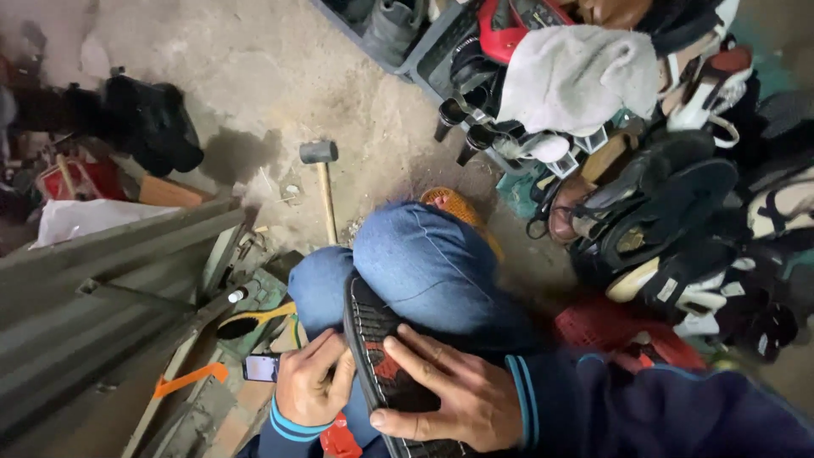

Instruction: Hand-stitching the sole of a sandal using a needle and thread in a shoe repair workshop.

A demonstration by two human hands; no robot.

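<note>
The shoe (381, 373) lies sole-up across the person's knees (424, 263), low in the middle of the view. The right hand (454, 394) presses flat on the black-and-red sole, fingers spread and not closed around anything. The left hand (312, 386) sits at the shoe's nine o'clock edge, curled tight against the rim; whether it pinches a small tool or only the edge, I cannot tell.

Risks, as I judge them: the shoe balances on rounded knees, so a hard push from the flat hand could roll it off toward the phone (260, 367) and brush (254, 321) at nine o'clock. If the curled hand does hold something sharp, a slip would run it toward the right fingers (they lie very near).

The shoe's upper and its heel end are hidden. The hammer (322, 182) at twelve o'clock lies well apart. The shoe pile (670, 203) at two o'clock is too tangled to sort out.
</note>
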